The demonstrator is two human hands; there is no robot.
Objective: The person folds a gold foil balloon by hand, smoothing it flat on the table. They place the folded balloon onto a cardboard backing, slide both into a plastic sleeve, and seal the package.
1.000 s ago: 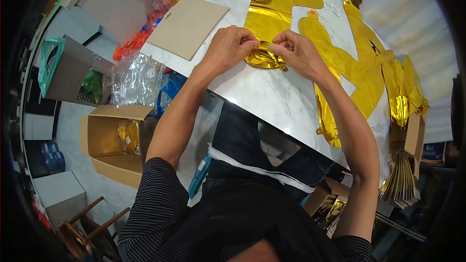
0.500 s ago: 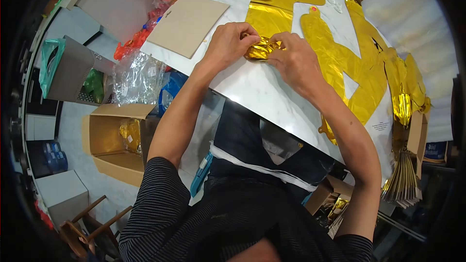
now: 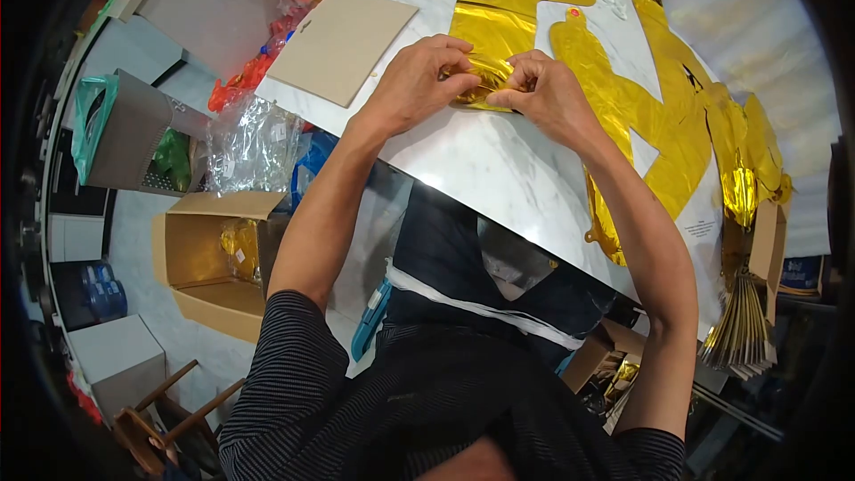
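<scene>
A flat gold foil balloon [image 3: 495, 25] lies on the white marbled table [image 3: 463, 156], its near end bunched up between my hands. My left hand [image 3: 419, 82] pinches the left side of that crumpled end between thumb and fingers. On the right side, my right hand [image 3: 554, 96] grips the foil in the same way, thumb toward me. Beyond my right hand more flat gold foil balloons [image 3: 672, 129] are spread out, one with a small red spot at its tip. The fingertips partly hide the gathered foil.
A beige cardboard sheet [image 3: 343, 44] lies left of the balloon. Below the table's left edge are clear plastic bags [image 3: 254, 142] and an open cardboard box [image 3: 209, 298] with a gold packet inside. Folded gold-edged sheets [image 3: 741, 325] hang at the right, by another box [image 3: 768, 245].
The bunched foil looks more stretched and flatter between my fingers. My left hand has shifted slightly, and my right hand has moved a little to the right with its fingers curled tighter.
</scene>
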